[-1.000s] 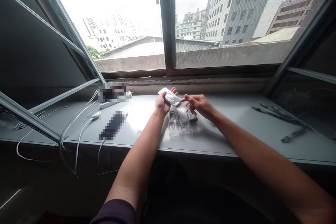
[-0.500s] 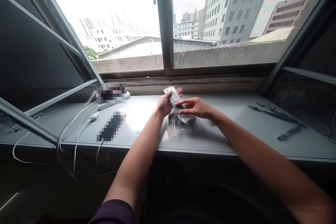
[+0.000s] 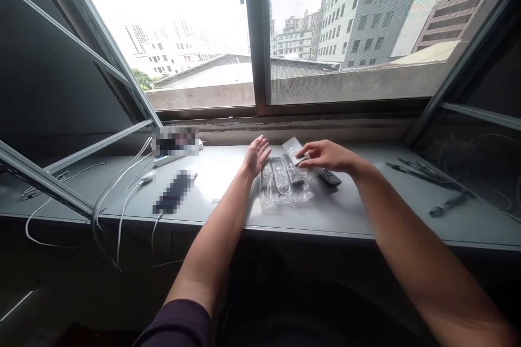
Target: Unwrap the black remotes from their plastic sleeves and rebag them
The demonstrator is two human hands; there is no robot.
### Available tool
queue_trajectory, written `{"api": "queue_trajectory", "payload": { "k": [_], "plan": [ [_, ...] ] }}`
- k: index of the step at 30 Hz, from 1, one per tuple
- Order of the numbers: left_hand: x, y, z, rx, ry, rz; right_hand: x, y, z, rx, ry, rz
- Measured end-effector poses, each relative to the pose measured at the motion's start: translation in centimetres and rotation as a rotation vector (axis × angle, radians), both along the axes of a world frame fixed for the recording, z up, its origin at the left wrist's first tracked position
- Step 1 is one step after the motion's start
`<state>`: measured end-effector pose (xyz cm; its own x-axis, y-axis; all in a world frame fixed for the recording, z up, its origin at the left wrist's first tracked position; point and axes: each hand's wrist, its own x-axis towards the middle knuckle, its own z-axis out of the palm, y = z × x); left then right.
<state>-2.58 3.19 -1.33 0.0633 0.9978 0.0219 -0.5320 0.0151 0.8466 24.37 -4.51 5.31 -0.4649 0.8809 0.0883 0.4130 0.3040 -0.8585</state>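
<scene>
My right hand (image 3: 328,156) pinches a remote control in a clear plastic sleeve, whose pale end (image 3: 291,146) sticks out past the fingertips. Part of it is hidden by the fingers. Beneath and to the left, several dark remotes in crinkled clear plastic (image 3: 280,176) lie side by side on the table. My left hand (image 3: 258,156) is open, palm up, just left of the wrapped remotes, and holds nothing. An unwrapped black remote control (image 3: 330,177) lies below my right hand.
The grey tabletop (image 3: 366,211) runs along a window. Left are a blurred-out phone (image 3: 175,192), white cables (image 3: 122,211) and a power strip (image 3: 179,157). Dark cables or rods (image 3: 431,176) lie on the right. Metal frame bars (image 3: 97,146) slant along the left side.
The wrapped remote has passed from my left hand to my right, which has moved right. My left hand has opened. The wrapped remotes and the bare black remote below are now more exposed.
</scene>
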Motion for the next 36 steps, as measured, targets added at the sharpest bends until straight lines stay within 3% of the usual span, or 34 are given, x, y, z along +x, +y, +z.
{"api": "queue_trajectory", "payload": {
  "k": [9,16,22,25,30,33,36],
  "plan": [
    [0.1,-0.3,0.2,-0.009,-0.001,0.032,1.3,0.5,-0.1,-0.124,-0.243,0.009],
    [0.1,-0.1,0.1,0.015,0.039,0.043,2.9,0.1,0.0,-0.368,-0.208,0.102],
    [0.2,-0.4,-0.3,0.154,0.397,0.185,2.5,0.3,-0.9,-0.481,-0.209,0.047],
    [0.0,-0.8,-0.6,0.248,0.559,0.268,2.7,1.0,-1.1,-0.400,-0.194,-0.024],
    [-1.1,-0.8,-0.9,0.313,0.983,0.346,3.3,2.9,-2.2,-0.007,-0.299,-0.224],
    [-2.2,-0.8,-0.8,0.290,1.270,0.426,3.1,3.7,-3.2,0.208,-0.470,-0.226],
    [-3.3,-0.7,-0.9,0.152,1.507,0.562,2.8,4.2,-4.0,0.204,-0.556,-0.161]
  ]
}}
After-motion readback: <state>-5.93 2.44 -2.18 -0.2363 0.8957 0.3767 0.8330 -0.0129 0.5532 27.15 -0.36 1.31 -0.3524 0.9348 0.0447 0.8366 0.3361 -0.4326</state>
